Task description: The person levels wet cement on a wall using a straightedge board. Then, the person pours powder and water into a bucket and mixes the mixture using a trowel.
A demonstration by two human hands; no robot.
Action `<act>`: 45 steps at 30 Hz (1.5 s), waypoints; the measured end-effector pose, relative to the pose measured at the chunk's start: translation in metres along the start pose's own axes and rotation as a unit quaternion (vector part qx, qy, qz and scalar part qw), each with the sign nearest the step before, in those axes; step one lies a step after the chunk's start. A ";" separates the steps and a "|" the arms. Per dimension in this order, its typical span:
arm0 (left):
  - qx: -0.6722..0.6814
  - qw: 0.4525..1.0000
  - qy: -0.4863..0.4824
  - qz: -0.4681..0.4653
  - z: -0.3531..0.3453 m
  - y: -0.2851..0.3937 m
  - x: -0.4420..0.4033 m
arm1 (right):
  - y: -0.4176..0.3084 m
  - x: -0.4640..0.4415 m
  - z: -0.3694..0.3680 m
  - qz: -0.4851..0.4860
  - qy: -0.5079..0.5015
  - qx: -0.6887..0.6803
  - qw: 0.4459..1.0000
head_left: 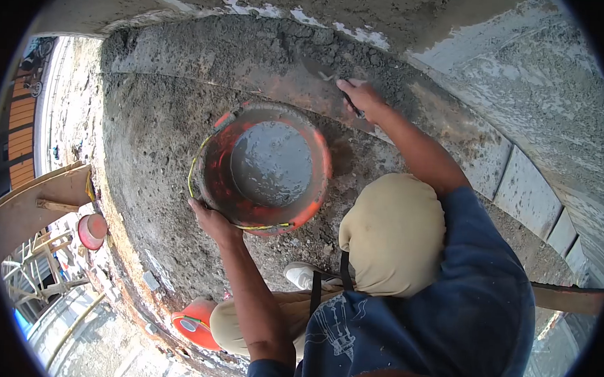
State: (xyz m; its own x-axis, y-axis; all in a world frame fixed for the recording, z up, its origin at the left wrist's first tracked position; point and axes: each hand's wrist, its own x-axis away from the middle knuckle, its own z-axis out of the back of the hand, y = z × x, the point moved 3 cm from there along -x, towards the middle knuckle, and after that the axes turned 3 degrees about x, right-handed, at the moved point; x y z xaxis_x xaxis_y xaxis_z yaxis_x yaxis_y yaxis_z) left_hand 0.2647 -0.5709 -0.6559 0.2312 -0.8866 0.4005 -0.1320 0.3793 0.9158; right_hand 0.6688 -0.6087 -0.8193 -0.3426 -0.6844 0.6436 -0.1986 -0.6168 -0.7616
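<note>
My right hand (361, 97) is closed round the dark handle of a trowel (315, 68), whose blade lies over grey mortar on the ground near the wall. At the near left rim of an orange bucket (320, 169), my left hand (213, 222) grips the rim or the handle; its fingers are partly hidden. The bucket holds wet grey mortar (274, 162) and is smeared with it inside. A yellow-and-black cord handle (256, 227) runs along its outside.
A plastered wall (523, 70) rises at the right, with pale slabs (528, 185) along its foot. Mortar-strewn ground (149, 148) surrounds the bucket. A second orange bucket (200, 322) stands by my knee. A red tub (92, 231) and a curved wooden board (42, 197) are at the left.
</note>
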 end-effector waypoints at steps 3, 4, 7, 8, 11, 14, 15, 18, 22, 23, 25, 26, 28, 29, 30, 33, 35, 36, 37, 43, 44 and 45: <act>0.024 0.999 -0.025 0.010 -0.002 -0.003 -0.002 | -0.003 0.048 0.051 -0.027 -0.014 -0.124 0.992; 0.026 0.999 -0.022 0.016 -0.005 0.001 0.001 | 0.007 0.062 0.068 -0.013 -0.018 -0.089 0.996; 0.033 0.999 -0.019 0.033 -0.006 0.002 0.001 | 0.042 0.118 0.126 0.016 -0.001 0.200 0.980; 0.037 0.998 -0.021 0.035 -0.008 0.002 0.000 | 0.070 0.135 0.148 0.106 0.071 0.277 0.952; 0.027 0.999 -0.016 0.028 -0.009 0.004 0.000 | 0.103 0.193 0.202 0.134 0.076 0.422 0.893; 0.019 0.999 -0.014 0.026 -0.013 0.007 0.003 | 0.110 0.210 0.234 0.029 0.033 0.477 0.878; 0.019 0.999 -0.013 0.026 -0.016 0.007 0.004 | 0.111 0.201 0.238 0.064 0.041 0.471 0.879; 0.041 0.998 -0.041 0.036 -0.010 0.001 -0.006 | 0.096 0.131 0.236 0.094 0.052 0.459 0.882; 0.002 0.999 -0.037 0.007 -0.015 0.005 -0.001 | 0.028 0.008 0.180 0.155 0.089 0.499 0.848; -0.008 0.999 -0.031 0.005 -0.016 0.007 0.000 | 0.007 -0.017 0.158 0.151 0.093 0.503 0.846; -0.026 1.000 -0.003 0.003 -0.017 0.009 0.002 | -0.026 -0.058 0.110 0.146 0.119 0.500 0.845; -0.021 1.000 -0.003 -0.003 -0.013 0.006 -0.001 | -0.033 -0.071 0.089 0.145 0.140 0.494 0.846; -0.014 1.000 -0.003 -0.015 -0.002 -0.003 -0.011 | -0.041 -0.077 0.055 0.118 0.158 0.471 0.860; 0.010 1.000 0.011 -0.006 -0.004 -0.003 -0.011 | -0.042 -0.076 0.046 0.104 0.167 0.460 0.866; 0.006 1.000 0.013 -0.019 -0.006 -0.002 -0.011 | -0.043 -0.072 0.042 0.106 0.166 0.455 0.868; -0.031 0.999 0.003 -0.032 -0.020 0.007 -0.003 | -0.048 -0.053 0.044 0.120 0.175 0.452 0.867; -0.045 0.998 -0.003 -0.033 -0.025 0.009 -0.004 | -0.052 -0.036 0.050 0.138 0.192 0.460 0.856; -0.052 0.998 -0.007 -0.034 -0.029 0.010 -0.004 | -0.054 -0.027 0.053 0.153 0.200 0.462 0.850; -0.056 0.997 0.001 -0.044 -0.032 0.011 -0.003 | -0.058 -0.017 0.056 0.169 0.207 0.464 0.845; -0.079 0.993 0.039 -0.077 -0.054 0.015 -0.005 | -0.105 0.090 0.027 0.329 0.226 0.476 0.784; -0.062 0.995 0.031 -0.078 -0.058 0.016 -0.003 | -0.106 0.108 0.018 0.367 0.237 0.476 0.764; -0.044 0.996 0.023 -0.079 -0.065 0.021 0.001 | -0.109 0.127 0.010 0.369 0.193 0.485 0.769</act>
State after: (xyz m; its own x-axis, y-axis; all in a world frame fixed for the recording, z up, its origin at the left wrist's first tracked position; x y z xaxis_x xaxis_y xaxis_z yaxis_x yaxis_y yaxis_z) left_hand 0.3249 -0.5468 -0.6348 0.2860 -0.9252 0.2495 -0.0059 0.2587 0.9660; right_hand 0.6561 -0.6326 -0.6535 -0.3181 -0.9363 -0.1487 0.8944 -0.2444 -0.3746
